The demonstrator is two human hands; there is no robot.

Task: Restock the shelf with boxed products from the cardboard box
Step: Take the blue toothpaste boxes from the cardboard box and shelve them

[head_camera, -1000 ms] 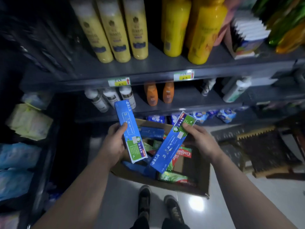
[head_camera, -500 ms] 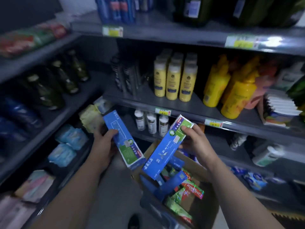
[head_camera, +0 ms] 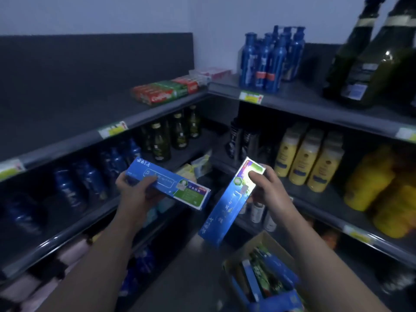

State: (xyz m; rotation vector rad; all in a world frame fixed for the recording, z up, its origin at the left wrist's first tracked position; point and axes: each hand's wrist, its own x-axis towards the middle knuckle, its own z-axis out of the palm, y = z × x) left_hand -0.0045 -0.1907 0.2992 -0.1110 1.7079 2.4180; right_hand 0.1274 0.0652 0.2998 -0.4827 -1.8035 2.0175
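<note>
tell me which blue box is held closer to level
Left box, in the left hand, lies almost level; right box, in the right hand, slants steeply down.

A pale wall (head_camera: 112, 12) rises behind a dark back panel (head_camera: 90, 70); the light is dim and bluish. The floor (head_camera: 191, 278) is grey.

Blue bottles (head_camera: 270, 61) upper right; yellow bottles (head_camera: 306, 158) lower right; green glass bottles (head_camera: 177, 131) centre; price tag (head_camera: 250, 97) below blue bottles.
</note>
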